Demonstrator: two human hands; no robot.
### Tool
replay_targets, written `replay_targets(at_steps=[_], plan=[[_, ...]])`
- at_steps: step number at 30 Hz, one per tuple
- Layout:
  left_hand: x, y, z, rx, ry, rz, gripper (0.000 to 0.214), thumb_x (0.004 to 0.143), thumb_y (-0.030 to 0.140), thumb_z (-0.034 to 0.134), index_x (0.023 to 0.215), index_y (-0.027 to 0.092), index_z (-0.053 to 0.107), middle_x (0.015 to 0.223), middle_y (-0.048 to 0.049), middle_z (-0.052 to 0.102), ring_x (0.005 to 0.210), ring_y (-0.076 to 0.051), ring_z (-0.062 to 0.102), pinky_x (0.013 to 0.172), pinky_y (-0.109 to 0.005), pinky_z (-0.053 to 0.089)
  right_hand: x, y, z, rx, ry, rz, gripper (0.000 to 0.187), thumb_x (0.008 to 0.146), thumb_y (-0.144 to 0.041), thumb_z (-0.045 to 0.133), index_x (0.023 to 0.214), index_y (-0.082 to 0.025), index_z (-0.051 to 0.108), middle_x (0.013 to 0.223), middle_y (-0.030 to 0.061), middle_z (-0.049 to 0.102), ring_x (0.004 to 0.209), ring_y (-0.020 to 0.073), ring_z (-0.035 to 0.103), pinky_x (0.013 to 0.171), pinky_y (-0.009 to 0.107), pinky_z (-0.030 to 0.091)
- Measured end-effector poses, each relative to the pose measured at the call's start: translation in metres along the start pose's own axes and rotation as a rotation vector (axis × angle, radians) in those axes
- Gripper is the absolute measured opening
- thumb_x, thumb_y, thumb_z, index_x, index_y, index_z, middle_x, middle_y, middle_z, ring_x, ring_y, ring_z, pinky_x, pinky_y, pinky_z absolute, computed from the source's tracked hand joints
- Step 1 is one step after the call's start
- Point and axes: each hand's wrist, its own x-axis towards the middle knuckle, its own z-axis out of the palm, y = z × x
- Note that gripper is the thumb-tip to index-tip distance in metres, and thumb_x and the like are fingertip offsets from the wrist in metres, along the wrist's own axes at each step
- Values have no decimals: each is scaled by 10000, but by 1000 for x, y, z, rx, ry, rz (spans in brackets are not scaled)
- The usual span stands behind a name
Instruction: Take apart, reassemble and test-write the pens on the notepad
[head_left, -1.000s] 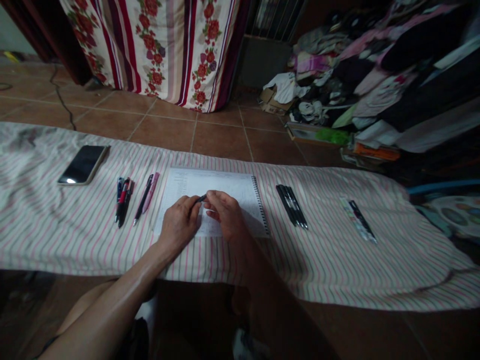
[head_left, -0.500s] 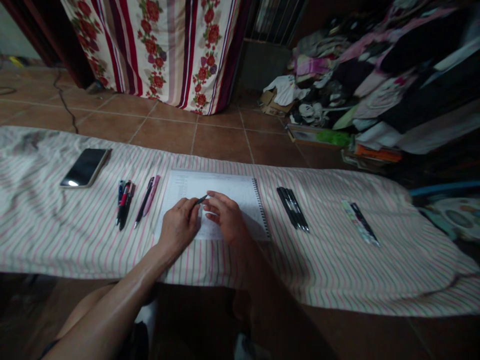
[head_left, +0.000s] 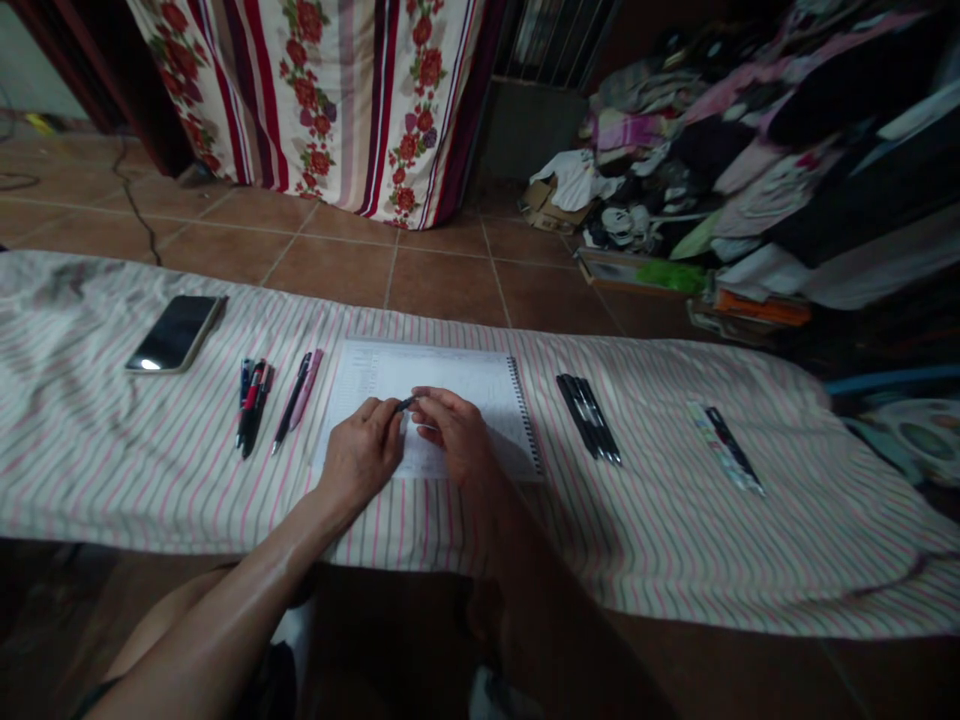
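My left hand (head_left: 362,455) and my right hand (head_left: 456,433) rest together on an open spiral notebook (head_left: 480,385) that lies on a striped cloth (head_left: 675,520). Both are closed around a dark pen (head_left: 406,403); its tip shows between the thumbs. Left of the notebook lie two pens, one black and one pink (head_left: 297,400), and farther left a small bunch of pens (head_left: 253,405). Several black pens (head_left: 589,416) lie to the right of the notebook's spiral edge.
A phone (head_left: 175,333) lies face up at the cloth's left. A ruler with a pen (head_left: 726,447) sits at the right. Beyond the cloth are brown floor tiles, a flowered curtain (head_left: 337,100) and a heap of clothes (head_left: 750,160) at the right.
Both hands stay on the notebook with the pen; the right fingers have drawn back in against the pen. The view shifted slightly.
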Motion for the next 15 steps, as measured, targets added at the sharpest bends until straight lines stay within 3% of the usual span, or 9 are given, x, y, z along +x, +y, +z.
replay_targets(at_steps=[3,11,15], plan=[[-1,-1,-5,13,-14,-16,277,929,238,377,1067,142,598,851,-58,637,722,-175,619,650,-282,473,-1,1,3,41,-15,24,327,624,-338,723,904,-187,651,784,18,688,686,102,610,594,213,463],[-2,4,-7,35,-37,-2,283,931,253,371,1039,152,612,854,-60,639,709,-184,621,628,-291,467,2,5,1,-63,-14,-29,307,584,-426,743,690,-163,623,664,-4,632,597,79,540,557,207,430],[0,6,-6,24,-55,-8,279,926,241,375,1033,154,618,849,-59,639,709,-184,621,627,-291,463,2,2,-3,-101,-13,-53,264,611,-396,719,744,-179,653,705,2,657,648,98,570,571,213,429]])
